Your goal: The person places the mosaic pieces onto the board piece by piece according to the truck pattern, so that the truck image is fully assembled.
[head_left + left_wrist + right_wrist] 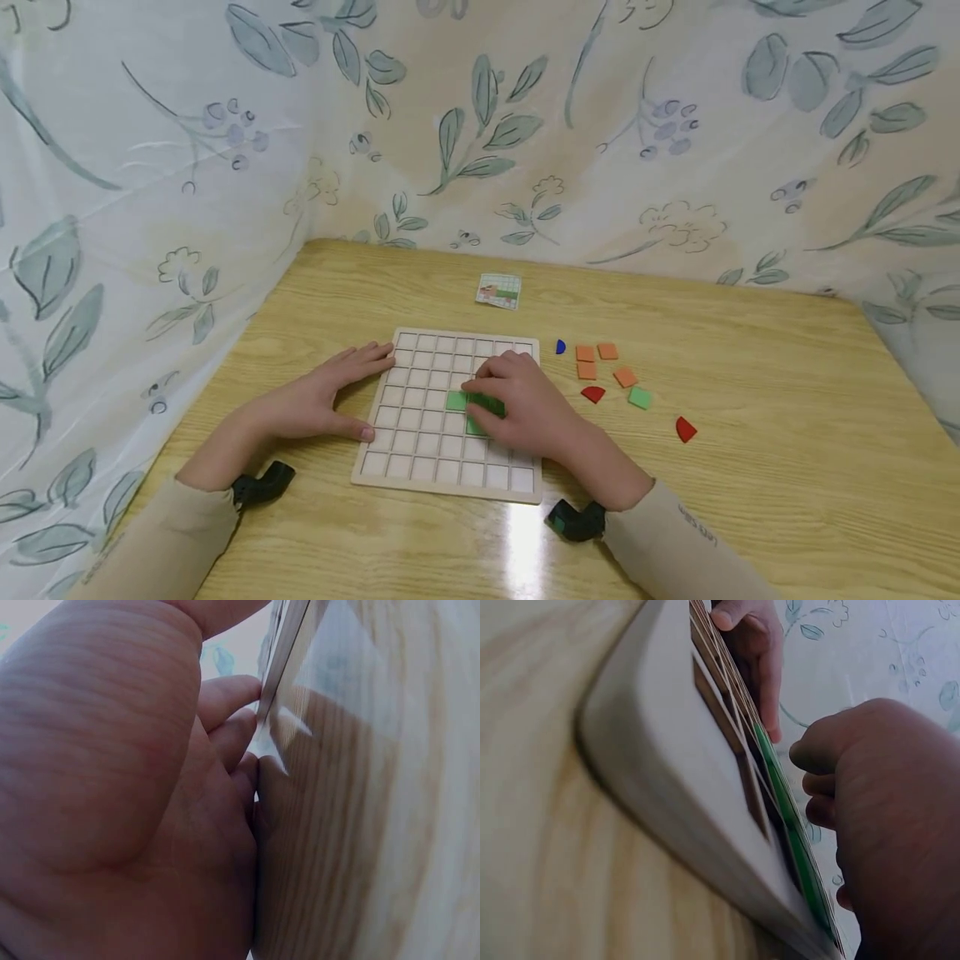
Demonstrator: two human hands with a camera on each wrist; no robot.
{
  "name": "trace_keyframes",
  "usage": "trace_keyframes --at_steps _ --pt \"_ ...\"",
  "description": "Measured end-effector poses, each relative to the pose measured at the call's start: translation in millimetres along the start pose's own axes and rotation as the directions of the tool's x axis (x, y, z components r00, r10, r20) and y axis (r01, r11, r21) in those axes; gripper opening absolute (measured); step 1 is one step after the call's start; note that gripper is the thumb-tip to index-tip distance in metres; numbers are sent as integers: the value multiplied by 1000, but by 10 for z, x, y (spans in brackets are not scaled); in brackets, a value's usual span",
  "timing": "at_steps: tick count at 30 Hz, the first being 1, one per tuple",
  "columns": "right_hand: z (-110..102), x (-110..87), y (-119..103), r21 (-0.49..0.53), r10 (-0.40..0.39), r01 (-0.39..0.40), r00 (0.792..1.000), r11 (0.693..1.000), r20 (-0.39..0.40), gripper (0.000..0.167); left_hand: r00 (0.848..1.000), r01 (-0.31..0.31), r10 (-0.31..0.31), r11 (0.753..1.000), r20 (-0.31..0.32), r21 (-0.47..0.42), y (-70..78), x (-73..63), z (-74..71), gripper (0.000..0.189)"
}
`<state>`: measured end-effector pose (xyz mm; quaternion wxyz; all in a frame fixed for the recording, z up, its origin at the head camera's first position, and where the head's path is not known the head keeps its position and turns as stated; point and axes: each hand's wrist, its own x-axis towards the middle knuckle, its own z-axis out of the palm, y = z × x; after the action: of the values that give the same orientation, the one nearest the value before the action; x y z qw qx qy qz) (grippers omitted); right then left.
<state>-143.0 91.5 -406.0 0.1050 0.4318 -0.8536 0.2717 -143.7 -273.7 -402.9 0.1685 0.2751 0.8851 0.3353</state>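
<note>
While lettering [697, 525] marks a sleeve [667, 546], left fingers [371, 366] are spread and right fingers [489, 387] cover green tiles [456, 401], grip unclear.

Indoor corner: wooden table [795, 433], leaf-print cloth [570, 158]

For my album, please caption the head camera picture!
Right hand over green squares on a gridded board, left hand touching its edge.

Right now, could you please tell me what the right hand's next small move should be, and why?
I would probably reach the right hand for the loose green square tile right of the pale wooden grid board: it seems the only green piece off the board, while flat green tiles already lie there by that hand. Whether it holds a piece is unclear.
</note>
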Motion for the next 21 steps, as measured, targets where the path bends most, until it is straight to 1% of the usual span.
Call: trace_keyframes --at_steps 8,14,21 --pt "-86 -136 30 -28 26 -27 999 999 -29 26 1000 10 -10 1000 1 -1 35 -32 -16 107" --pt "-210 -283 88 -36 65 -67 996 997 -53 33 1000 8 -8 1000 -3 -4 41 -27 -16 107" --pt "-331 -499 224 -76 71 -80 990 994 -119 37 1000 11 -11 1000 1 0 37 -14 -18 107"
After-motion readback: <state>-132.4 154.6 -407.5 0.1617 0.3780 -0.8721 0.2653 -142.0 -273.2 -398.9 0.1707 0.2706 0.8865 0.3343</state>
